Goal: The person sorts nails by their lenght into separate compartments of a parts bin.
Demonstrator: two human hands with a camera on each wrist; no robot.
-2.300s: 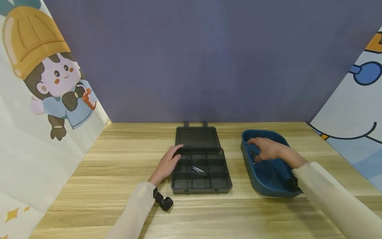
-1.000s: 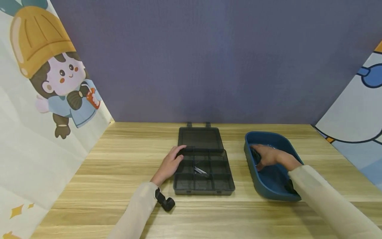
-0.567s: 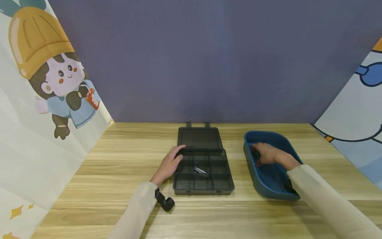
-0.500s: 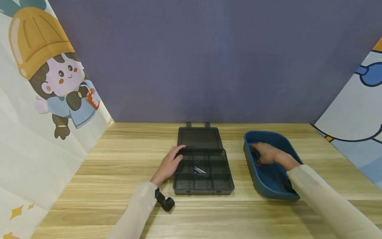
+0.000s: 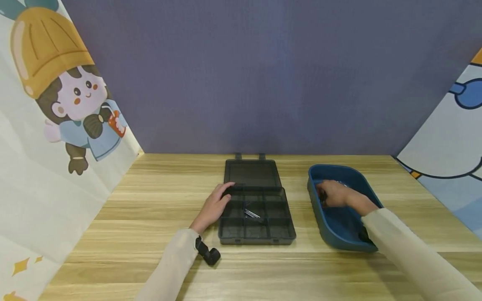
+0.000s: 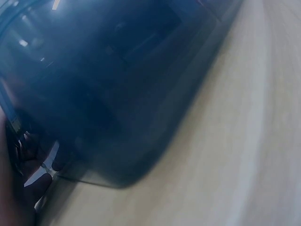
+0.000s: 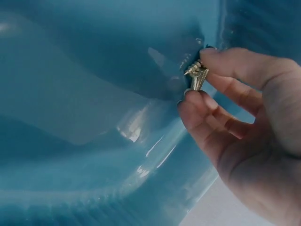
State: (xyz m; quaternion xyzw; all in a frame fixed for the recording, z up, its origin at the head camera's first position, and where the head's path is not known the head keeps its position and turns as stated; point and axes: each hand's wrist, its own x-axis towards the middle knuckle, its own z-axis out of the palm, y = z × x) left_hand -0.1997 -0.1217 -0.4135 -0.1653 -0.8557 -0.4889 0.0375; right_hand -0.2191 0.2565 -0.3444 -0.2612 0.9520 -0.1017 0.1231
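My right hand (image 5: 335,194) reaches down inside the blue bin (image 5: 326,236), near its left wall. In the right wrist view, its thumb and fingertips pinch several small metal screws (image 7: 196,75) close to the bin's wall. My left hand (image 5: 211,207) rests against the left edge of a dark see-through compartment box (image 5: 257,241), index finger stretched toward the hinge side and thumb at the rim. A few thin silvery metal pieces (image 5: 251,214) lie in the box's middle compartment. The box fills much of the left wrist view, with fingers partly seen at lower left.
The box's lid (image 5: 251,172) lies folded back behind it, its two latches pointing to the purple back wall (image 5: 241,75). Both containers stand on a wood-grain table (image 5: 169,184). A black wrist camera (image 5: 208,253) sits on my left wrist.
Since the earliest frame my right hand has gone deeper into the bin and closed its fingers on screws that lay near the left wall. My left hand and the box stay put.
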